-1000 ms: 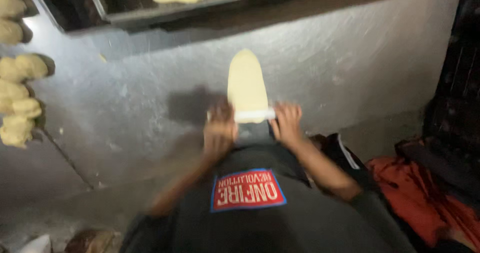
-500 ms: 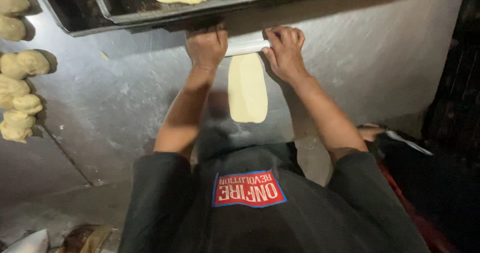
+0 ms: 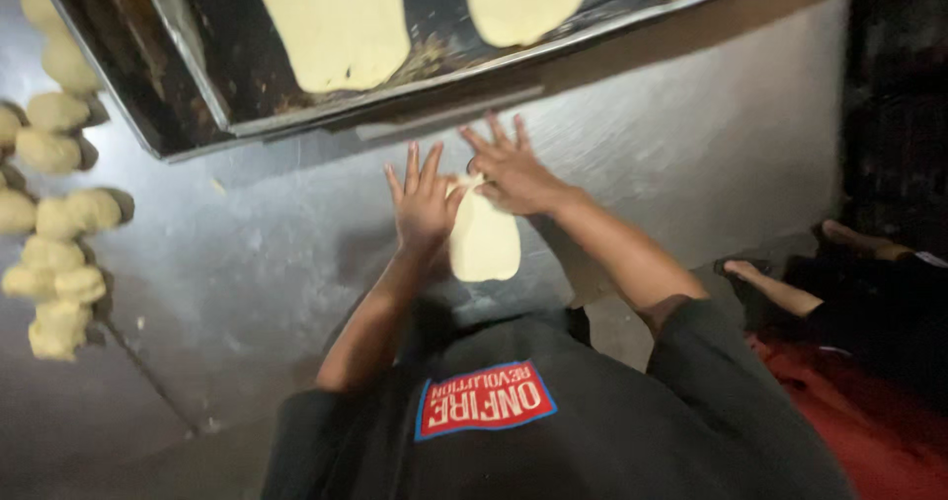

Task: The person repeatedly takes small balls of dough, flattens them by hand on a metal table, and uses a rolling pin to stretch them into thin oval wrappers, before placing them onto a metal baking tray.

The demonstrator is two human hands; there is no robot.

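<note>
A pale, flattened oval of dough (image 3: 486,251) lies on the grey metal table (image 3: 691,154) in front of me. My left hand (image 3: 423,204) rests flat on the table at the dough's left far edge, fingers spread. My right hand (image 3: 513,172) lies flat over the dough's far end, fingers spread too. A small whitish bit shows between the two hands; I cannot tell whether it is dough or a roller. Neither hand grips anything.
A dark baking tray (image 3: 197,105) sits at the table's far side with flattened dough pieces (image 3: 336,21) on it. Several dough balls (image 3: 54,263) lie at the left. A bare foot (image 3: 765,281) and red cloth (image 3: 869,411) are at the right.
My hands have drawn back from beside the tray toward the middle of the table. The dough now looks shorter under them, and more of the tray is in view.
</note>
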